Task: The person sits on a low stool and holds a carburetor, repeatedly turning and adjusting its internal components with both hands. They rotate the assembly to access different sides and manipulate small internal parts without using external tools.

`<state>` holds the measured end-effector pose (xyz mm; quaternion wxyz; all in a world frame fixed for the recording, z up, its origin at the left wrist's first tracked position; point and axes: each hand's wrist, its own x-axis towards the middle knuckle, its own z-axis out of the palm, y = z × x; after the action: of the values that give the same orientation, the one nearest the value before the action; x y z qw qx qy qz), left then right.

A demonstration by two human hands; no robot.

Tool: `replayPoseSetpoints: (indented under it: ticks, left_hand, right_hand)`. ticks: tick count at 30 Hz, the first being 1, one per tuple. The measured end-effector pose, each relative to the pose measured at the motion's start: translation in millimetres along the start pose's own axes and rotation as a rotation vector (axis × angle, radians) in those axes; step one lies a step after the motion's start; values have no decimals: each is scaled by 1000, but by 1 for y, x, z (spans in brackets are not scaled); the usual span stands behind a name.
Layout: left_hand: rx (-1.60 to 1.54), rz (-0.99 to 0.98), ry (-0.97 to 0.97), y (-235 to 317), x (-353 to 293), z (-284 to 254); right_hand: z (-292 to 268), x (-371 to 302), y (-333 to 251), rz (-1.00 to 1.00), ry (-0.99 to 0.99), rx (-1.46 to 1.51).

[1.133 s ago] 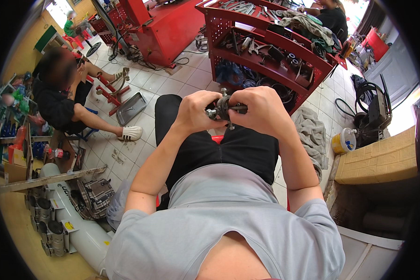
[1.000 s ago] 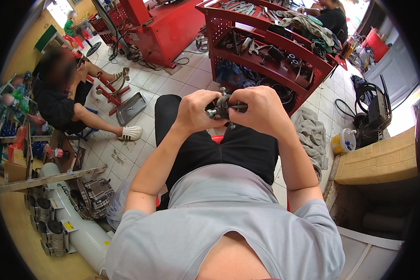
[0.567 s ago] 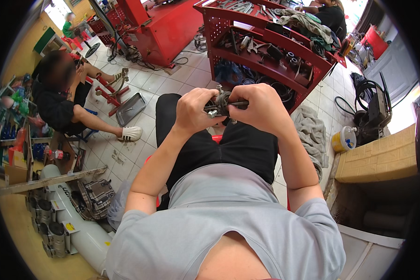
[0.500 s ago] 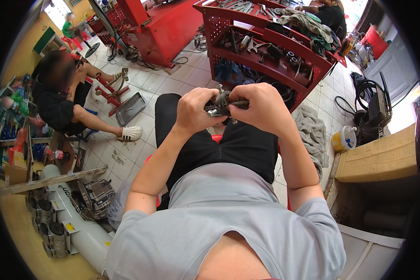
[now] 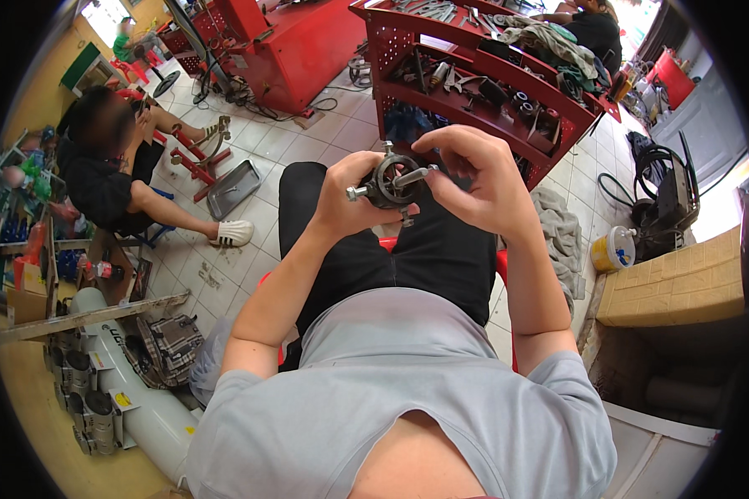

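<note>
While the left hand [image 5: 344, 198] grips a dark, ring-shaped metal part [image 5: 380, 185] from its left side, the right hand [image 5: 484, 176] hovers just to the right, half open, thumb and index finger apart. A pale metal rod [image 5: 411, 176] juts from the ring's centre toward the right thumb; whether the two touch cannot be made out. Bolts [image 5: 356, 194] stick out around the part, held above the lap of a person in black trousers [image 5: 308, 220] and a grey shirt [image 5: 391, 328]. At right, a crumpled grey cloth [image 5: 556, 241] lies on the pale tile floor [image 5: 333, 137], a yellow-and-white bucket [image 5: 614, 249] near it. Ahead, a red tool cart [image 5: 383, 65] carries wrenches [image 5: 422, 11] and rumpled rags [image 5: 549, 38] on its top surface, with assorted tools on the shelf below. At left, a seated person in dark clothes [image 5: 100, 187] is near a grey metal tray [image 5: 235, 191]. Farther back stand a large red machine [image 5: 300, 62] and, at far left, a person in green [image 5: 124, 45].
</note>
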<state>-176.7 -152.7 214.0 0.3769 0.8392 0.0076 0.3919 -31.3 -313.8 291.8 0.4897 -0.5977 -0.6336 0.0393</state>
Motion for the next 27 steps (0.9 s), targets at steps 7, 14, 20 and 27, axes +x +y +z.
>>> replayPoseSetpoints:
  ticks: [7, 14, 20, 27]
  left_hand:
    - [-375, -113, -33, 8, -5, -5]
    - [-539, -173, -28, 15, -6, -1]
    - [-805, -290, -77, 8, -10, 12]
    - [-1135, -608, 179, 16, -5, 13]
  right_hand:
    - [8, 2, 7, -124, -26, 32]
    - [11, 0, 9, -111, -79, -54]
    - [12, 0, 12, 3, -75, 40]
    - [15, -1, 11, 92, -23, 13]
